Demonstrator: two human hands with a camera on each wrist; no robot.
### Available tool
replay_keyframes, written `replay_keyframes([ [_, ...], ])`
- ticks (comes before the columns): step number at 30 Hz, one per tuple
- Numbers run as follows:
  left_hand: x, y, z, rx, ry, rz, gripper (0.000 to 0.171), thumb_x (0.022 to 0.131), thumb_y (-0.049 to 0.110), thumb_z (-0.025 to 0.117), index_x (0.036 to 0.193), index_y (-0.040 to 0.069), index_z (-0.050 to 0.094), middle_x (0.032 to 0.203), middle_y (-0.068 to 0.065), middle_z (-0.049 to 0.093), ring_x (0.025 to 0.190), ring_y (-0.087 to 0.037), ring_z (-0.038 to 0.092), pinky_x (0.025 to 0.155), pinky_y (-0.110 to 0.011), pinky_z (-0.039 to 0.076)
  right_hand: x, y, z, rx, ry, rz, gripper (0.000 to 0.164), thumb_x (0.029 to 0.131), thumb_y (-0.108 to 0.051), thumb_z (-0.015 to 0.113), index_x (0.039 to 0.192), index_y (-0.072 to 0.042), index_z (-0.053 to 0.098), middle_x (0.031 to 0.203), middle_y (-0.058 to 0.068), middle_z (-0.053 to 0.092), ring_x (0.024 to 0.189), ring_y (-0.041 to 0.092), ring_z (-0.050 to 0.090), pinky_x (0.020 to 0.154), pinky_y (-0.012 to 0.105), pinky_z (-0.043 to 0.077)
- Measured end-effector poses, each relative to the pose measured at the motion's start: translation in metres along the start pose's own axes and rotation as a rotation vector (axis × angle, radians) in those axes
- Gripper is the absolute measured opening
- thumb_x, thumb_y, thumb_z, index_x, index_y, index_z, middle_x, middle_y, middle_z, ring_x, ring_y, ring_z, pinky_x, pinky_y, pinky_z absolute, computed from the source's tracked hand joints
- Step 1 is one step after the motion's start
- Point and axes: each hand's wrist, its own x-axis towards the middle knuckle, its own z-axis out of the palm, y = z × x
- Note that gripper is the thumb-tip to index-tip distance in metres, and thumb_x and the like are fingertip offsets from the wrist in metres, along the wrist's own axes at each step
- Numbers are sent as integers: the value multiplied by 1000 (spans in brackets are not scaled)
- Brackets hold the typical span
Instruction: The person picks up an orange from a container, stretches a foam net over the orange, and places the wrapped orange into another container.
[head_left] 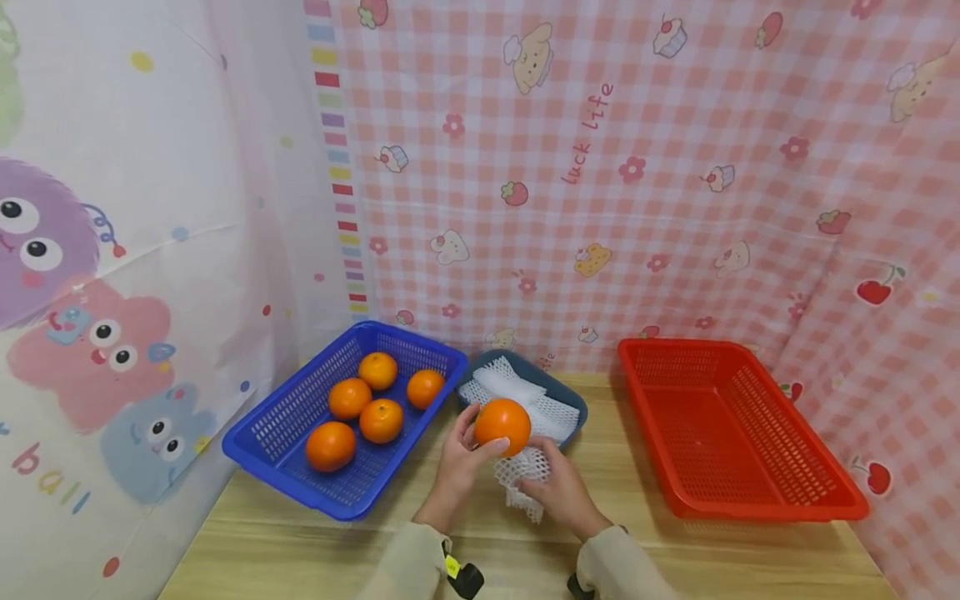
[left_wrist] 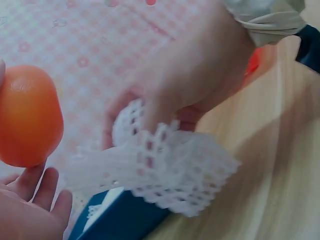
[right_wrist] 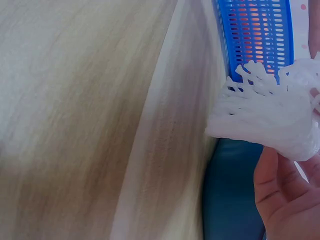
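Observation:
An orange (head_left: 502, 427) is held in my left hand (head_left: 459, 467), between thumb and fingers, above the near edge of a dark teal tray (head_left: 576, 405). Beside it my right hand (head_left: 564, 492) grips a white foam net sleeve (head_left: 519, 475), which hangs below the orange. In the left wrist view the foam net (left_wrist: 175, 165) is bunched round the right fingers, apart from the orange (left_wrist: 30, 117). The right wrist view shows the net (right_wrist: 270, 115) above the right palm (right_wrist: 295, 215). More white foam nets (head_left: 510, 386) lie in the teal tray.
To the left stands a blue basket (head_left: 360, 493) with several oranges (head_left: 331, 447) in it. A red basket (head_left: 750, 433) stands on the right of the wooden table (head_left: 525, 558). Patterned cloth (head_left: 600, 208) hangs behind the table and at its sides.

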Motion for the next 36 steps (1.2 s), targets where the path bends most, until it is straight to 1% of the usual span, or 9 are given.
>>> replay_keyframes([
  [3,-3,-4,3,11,1,-6,73,84,11,73,145,-4,35,134,-23,52,113,-30,55,100,-42,42,1,-3,1,-7,0,-10,60,79,-9,80,132,-8,51,132,10,57,122,33,51,103,58,35],
  [10,-5,-12,5,99,4,-7,63,82,15,77,136,-2,50,127,-16,55,108,-28,57,94,-36,48,2,-8,1,4,24,-27,62,78,-4,80,131,-11,50,131,8,58,124,33,50,106,61,28],
  [13,-5,-15,4,156,4,11,62,80,17,79,134,-1,53,131,-16,50,115,-30,52,96,-41,46,4,-9,1,6,40,-44,63,77,-3,81,131,-12,51,130,7,59,123,32,51,106,60,29],
  [17,-4,-17,2,211,-17,26,65,79,19,80,135,0,52,142,-19,42,126,-35,43,102,-52,39,5,-10,1,-19,71,-91,62,74,-1,82,128,-9,52,124,9,61,114,31,57,102,57,37],
  [22,-4,-16,-1,125,-116,-40,65,83,14,76,137,-1,44,135,-19,51,117,-33,53,99,-45,43,6,-12,-1,-19,72,-139,71,73,2,82,135,-11,51,129,9,59,115,30,57,101,54,39],
  [27,-3,-14,-6,105,-171,-73,64,82,11,76,135,-1,42,128,-19,56,109,-29,58,92,-37,49,5,-9,-5,-42,80,-115,94,75,4,80,152,-23,33,145,13,46,125,35,50,104,57,35],
  [30,-3,-13,-9,144,-175,-60,66,80,10,78,134,-1,43,127,-19,57,108,-29,58,90,-38,49,5,-7,-7,-84,156,-100,78,78,1,78,146,-17,44,137,14,54,112,32,58,95,52,45],
  [33,-2,-14,-11,193,-167,-39,71,76,9,81,135,0,43,128,-19,56,110,-30,58,92,-40,48,5,-5,-8,-147,278,-137,40,78,-2,78,116,-7,66,109,8,66,85,20,61,77,37,53],
  [36,-1,-16,-14,254,-155,-28,88,72,12,85,144,3,34,130,-19,51,113,-31,55,95,-44,47,4,-8,-8,-173,371,-176,15,78,-3,79,90,-7,70,86,0,62,68,12,53,61,26,49],
])
